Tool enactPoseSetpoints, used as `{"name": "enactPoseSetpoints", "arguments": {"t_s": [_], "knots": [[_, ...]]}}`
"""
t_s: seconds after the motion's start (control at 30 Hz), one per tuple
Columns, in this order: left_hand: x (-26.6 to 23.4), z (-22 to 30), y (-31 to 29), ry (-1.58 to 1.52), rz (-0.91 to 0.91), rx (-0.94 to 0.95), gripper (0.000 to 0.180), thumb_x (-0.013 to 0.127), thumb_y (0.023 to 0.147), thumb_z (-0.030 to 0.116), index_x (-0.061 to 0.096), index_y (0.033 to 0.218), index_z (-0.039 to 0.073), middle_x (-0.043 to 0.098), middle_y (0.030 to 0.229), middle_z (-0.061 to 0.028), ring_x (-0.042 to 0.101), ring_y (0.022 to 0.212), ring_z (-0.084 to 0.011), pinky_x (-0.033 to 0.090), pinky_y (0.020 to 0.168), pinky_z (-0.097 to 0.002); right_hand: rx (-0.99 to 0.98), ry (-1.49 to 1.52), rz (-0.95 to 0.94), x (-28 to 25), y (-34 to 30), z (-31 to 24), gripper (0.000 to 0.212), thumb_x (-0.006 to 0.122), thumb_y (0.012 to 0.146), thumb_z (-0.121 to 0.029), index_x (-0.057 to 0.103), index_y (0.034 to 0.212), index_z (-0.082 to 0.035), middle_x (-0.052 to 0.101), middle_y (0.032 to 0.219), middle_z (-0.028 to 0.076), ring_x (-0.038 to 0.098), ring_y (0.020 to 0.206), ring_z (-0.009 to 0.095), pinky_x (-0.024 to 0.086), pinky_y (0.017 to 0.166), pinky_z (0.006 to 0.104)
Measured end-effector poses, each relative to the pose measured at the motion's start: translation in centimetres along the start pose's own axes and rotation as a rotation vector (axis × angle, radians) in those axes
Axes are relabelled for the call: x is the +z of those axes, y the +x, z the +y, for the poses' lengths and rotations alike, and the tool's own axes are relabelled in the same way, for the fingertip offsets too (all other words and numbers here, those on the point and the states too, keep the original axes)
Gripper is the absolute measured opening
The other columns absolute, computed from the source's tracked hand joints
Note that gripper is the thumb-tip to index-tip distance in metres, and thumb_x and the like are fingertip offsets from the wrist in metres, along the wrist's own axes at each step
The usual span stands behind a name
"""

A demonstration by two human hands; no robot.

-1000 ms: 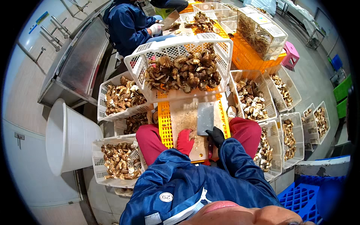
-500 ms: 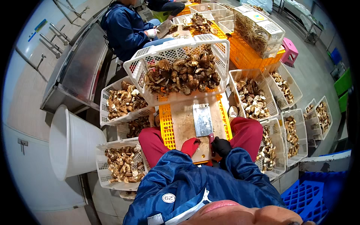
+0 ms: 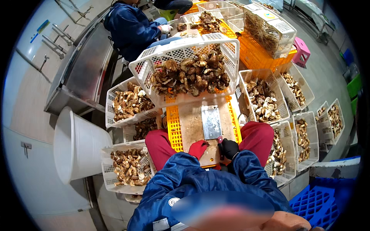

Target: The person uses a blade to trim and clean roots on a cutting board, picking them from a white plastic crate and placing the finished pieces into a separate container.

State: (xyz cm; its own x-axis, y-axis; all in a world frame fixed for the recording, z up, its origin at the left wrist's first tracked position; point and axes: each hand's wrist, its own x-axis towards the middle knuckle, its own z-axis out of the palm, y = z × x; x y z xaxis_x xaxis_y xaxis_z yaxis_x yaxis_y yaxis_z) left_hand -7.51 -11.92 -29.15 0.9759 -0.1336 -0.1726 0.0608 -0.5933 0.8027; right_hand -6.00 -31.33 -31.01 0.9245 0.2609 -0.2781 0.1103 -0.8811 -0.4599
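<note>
Cleaver (image 3: 211, 122) points far; right hand's (image 3: 230, 149) fingers grip near handle (image 3: 219, 139), presumably for control; left hand's (image 3: 198, 149) fingers curled, contents unclear.

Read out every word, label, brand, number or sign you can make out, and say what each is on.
Nothing is clear enough to quote:
Round white badge on the blue jacket: partly covered by a blur.
Cleaver blade: faint marks, too small.
Blue-and-yellow strip on the left wall: too small.
Yellowish sticker on the white crate, upper right: too small.
</note>
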Motion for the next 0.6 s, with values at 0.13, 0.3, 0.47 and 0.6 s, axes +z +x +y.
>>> {"name": "enactPoseSetpoints", "arguments": {"t_s": [0.13,0.3,0.47,0.6], "knots": [[-0.1,0.3,0.2,0.027,-0.035,-0.003,0.021,0.055,0.077,0.023,0.06,0.09,0.007,0.062,0.086,-0.0127,0.058,0.083,-0.0287,0.046,0.072,-0.0348,0.061,0.074,0.174,-2.4,-0.1,-0.7,0.023,0.055,0.079,-0.026,0.053,0.087,-0.005,0.06,0.073,0.017,0.059,0.069,0.033,0.046,0.061,0.0402],[-0.3,-0.6,-0.1,0.017,0.001,0.009,0.021,0.055,0.076,0.025,0.061,0.088,0.008,0.062,0.085,-0.0112,0.058,0.082,-0.0286,0.046,0.072,-0.0354,-0.483,0.473,0.861,-15.0,-2.7,-9.6,0.033,0.056,0.072,0.007,0.052,0.103,-0.004,0.056,0.098,0.012,0.054,0.095,0.028,0.042,0.082,0.0345],[0.4,-1.2,0.6,-0.007,0.01,-0.058,0.021,0.055,0.075,0.026,0.062,0.086,0.01,0.062,0.083,-0.0111,0.059,0.08,-0.0285,0.046,0.071,-0.0368,-1.093,0.609,1.028,-23.5,-9.3,-16.0,0.035,0.056,0.072,0.007,0.05,0.104,-0.004,0.055,0.1,0.012,0.052,0.097,0.028,0.041,0.083,0.0345],[0.3,-1.9,0.0,0.016,0.036,0.052,0.018,0.055,0.075,0.025,0.061,0.082,0.01,0.061,0.082,-0.0128,0.058,0.077,-0.03,0.045,0.069,-0.0395,-1.277,0.7,0.958,-23.8,-11.6,-17.1,0.037,0.055,0.071,0.007,0.049,0.106,-0.004,0.054,0.102,0.012,0.051,0.098,0.028,0.04,0.084,0.0345]]}}
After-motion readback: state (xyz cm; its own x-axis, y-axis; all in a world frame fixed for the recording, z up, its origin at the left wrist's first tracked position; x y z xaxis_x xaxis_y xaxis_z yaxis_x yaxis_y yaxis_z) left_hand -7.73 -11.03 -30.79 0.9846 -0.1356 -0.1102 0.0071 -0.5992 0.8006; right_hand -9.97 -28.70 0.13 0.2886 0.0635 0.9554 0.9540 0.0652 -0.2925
